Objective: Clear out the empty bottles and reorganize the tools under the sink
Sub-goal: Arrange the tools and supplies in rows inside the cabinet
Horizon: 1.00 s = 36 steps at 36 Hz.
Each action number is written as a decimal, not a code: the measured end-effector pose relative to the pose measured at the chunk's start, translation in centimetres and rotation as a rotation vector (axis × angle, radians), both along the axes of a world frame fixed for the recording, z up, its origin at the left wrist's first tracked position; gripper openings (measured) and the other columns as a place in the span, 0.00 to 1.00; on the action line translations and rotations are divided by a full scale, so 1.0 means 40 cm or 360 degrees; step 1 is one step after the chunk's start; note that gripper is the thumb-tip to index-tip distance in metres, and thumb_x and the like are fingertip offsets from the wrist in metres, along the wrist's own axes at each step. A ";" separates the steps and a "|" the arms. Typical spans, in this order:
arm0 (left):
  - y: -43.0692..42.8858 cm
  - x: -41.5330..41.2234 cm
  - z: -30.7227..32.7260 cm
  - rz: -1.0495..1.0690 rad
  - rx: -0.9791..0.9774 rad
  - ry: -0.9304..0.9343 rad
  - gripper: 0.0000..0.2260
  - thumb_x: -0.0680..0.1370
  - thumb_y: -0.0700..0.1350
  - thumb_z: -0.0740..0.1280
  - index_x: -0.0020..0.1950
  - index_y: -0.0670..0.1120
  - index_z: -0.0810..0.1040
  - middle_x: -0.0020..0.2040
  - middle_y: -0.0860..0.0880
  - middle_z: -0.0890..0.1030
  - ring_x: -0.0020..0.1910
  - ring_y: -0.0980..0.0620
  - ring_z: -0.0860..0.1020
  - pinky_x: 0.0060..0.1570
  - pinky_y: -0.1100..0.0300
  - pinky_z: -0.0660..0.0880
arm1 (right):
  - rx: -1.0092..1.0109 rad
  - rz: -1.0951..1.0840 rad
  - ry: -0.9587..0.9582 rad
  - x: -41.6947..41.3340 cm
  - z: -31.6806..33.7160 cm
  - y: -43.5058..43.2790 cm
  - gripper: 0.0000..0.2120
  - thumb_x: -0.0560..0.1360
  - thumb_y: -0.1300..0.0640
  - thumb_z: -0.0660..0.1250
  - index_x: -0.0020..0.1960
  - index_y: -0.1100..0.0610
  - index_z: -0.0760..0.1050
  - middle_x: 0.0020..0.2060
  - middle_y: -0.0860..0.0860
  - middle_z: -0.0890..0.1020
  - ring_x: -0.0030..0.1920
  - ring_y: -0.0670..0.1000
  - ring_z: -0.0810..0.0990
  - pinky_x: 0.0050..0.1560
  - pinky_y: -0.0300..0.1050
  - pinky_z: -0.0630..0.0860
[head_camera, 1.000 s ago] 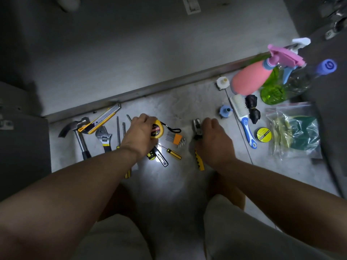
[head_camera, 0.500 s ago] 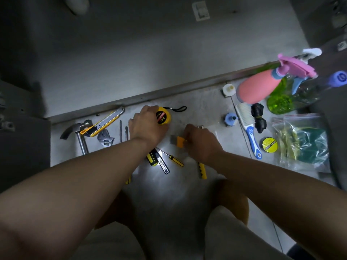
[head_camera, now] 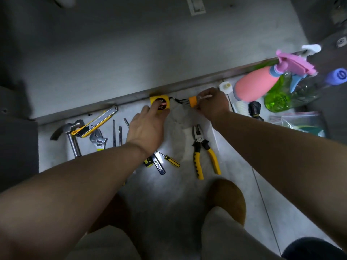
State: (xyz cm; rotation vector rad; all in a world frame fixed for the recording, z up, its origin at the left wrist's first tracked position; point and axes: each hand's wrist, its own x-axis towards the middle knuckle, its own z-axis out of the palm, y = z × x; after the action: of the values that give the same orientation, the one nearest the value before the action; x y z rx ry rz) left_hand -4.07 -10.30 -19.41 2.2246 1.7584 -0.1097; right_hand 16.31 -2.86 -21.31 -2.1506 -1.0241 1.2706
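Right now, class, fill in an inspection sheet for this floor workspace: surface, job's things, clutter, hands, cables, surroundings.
Surface: grey tiled floor, dimly lit, one bright patch.
Job's things: hammer, utility knife, wrench, screwdrivers and pliers laid on the floor; tape measure against the metal sill; pink spray bottle, green bottle and clear bottle grouped at right.
Clutter: white cap, brush, zip bag.
Hands: left hand, fingers straight, touches the tape measure; right hand pinches the hex key set.
Cables: nothing seen, only the tape measure's black cord.
Surroundings: grey metal panel behind the sill.
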 end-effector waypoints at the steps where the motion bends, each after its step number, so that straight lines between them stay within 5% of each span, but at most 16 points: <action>1: -0.007 -0.004 -0.001 -0.0027 -0.0041 -0.0038 0.29 0.73 0.35 0.63 0.74 0.50 0.69 0.75 0.45 0.65 0.58 0.41 0.72 0.50 0.50 0.72 | -0.0001 -0.0040 0.0025 0.001 -0.005 -0.002 0.12 0.71 0.63 0.73 0.52 0.51 0.80 0.49 0.56 0.84 0.51 0.56 0.84 0.52 0.57 0.82; 6: -0.016 -0.004 -0.008 -0.0044 -0.0164 -0.0140 0.29 0.74 0.36 0.64 0.76 0.45 0.67 0.81 0.42 0.56 0.67 0.40 0.68 0.63 0.48 0.71 | 0.0148 -0.0068 0.0147 0.004 0.003 -0.047 0.21 0.73 0.64 0.70 0.65 0.55 0.72 0.55 0.56 0.82 0.54 0.56 0.82 0.54 0.54 0.81; 10: -0.016 0.001 -0.005 -0.0038 -0.0252 -0.0199 0.32 0.75 0.37 0.64 0.79 0.44 0.63 0.82 0.41 0.53 0.72 0.39 0.65 0.67 0.46 0.70 | 0.0436 0.0331 -0.0331 0.015 0.025 -0.139 0.12 0.72 0.65 0.63 0.55 0.59 0.74 0.50 0.58 0.79 0.49 0.57 0.79 0.42 0.42 0.69; 12: -0.025 -0.003 -0.001 -0.0034 -0.0281 -0.0215 0.31 0.76 0.39 0.65 0.79 0.45 0.63 0.81 0.41 0.54 0.73 0.39 0.64 0.67 0.46 0.70 | 0.0392 0.0645 -0.0506 0.028 0.031 -0.209 0.10 0.73 0.57 0.67 0.52 0.57 0.71 0.50 0.56 0.75 0.46 0.58 0.77 0.40 0.45 0.67; 16: -0.063 -0.022 0.018 -0.0095 -0.0239 -0.0260 0.24 0.75 0.40 0.66 0.72 0.45 0.72 0.72 0.43 0.67 0.65 0.39 0.71 0.60 0.47 0.73 | 0.0118 0.0959 -0.0949 0.053 0.022 -0.333 0.25 0.71 0.36 0.67 0.56 0.52 0.64 0.52 0.52 0.72 0.49 0.56 0.76 0.38 0.48 0.70; 19: -0.102 -0.043 0.033 -0.0210 -0.0212 -0.0216 0.18 0.76 0.45 0.66 0.67 0.47 0.77 0.66 0.44 0.72 0.61 0.40 0.74 0.55 0.46 0.74 | -0.0212 0.1064 -0.1000 0.054 0.006 -0.374 0.35 0.67 0.28 0.65 0.62 0.51 0.64 0.53 0.50 0.73 0.49 0.53 0.76 0.42 0.50 0.76; 22: -0.149 -0.061 0.034 -0.0215 -0.0293 -0.0059 0.20 0.77 0.54 0.68 0.69 0.53 0.75 0.67 0.49 0.70 0.66 0.45 0.71 0.61 0.49 0.70 | -0.0243 0.1115 -0.1071 0.042 -0.004 -0.387 0.33 0.66 0.31 0.69 0.60 0.51 0.65 0.50 0.50 0.74 0.42 0.52 0.74 0.36 0.47 0.71; 26: -0.201 -0.074 0.039 -0.0135 -0.0502 0.0016 0.32 0.71 0.65 0.72 0.74 0.61 0.69 0.72 0.52 0.66 0.73 0.49 0.63 0.68 0.49 0.63 | -0.0174 0.1145 -0.1093 0.022 -0.002 -0.380 0.33 0.65 0.32 0.71 0.58 0.53 0.65 0.50 0.51 0.74 0.45 0.55 0.78 0.35 0.47 0.69; 30: -0.220 -0.073 0.050 -0.0080 -0.0630 -0.0014 0.34 0.72 0.64 0.71 0.76 0.63 0.65 0.76 0.52 0.61 0.77 0.50 0.56 0.70 0.45 0.63 | -0.0089 0.1165 -0.1094 0.004 0.006 -0.355 0.32 0.66 0.33 0.70 0.58 0.54 0.66 0.47 0.51 0.72 0.40 0.54 0.74 0.34 0.46 0.68; 36: -0.219 -0.082 0.059 -0.0128 -0.0782 -0.0104 0.36 0.73 0.61 0.72 0.78 0.60 0.63 0.79 0.50 0.56 0.78 0.48 0.56 0.73 0.47 0.65 | 0.0076 0.1370 -0.0986 -0.063 0.006 -0.311 0.28 0.71 0.40 0.68 0.61 0.57 0.68 0.55 0.55 0.72 0.50 0.59 0.76 0.43 0.52 0.77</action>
State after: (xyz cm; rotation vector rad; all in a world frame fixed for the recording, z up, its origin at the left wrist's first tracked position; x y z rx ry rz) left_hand -7.34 -19.07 -17.05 1.9126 1.4177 -0.4314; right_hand 13.80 -15.31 -21.06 -2.1667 -2.3814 0.8276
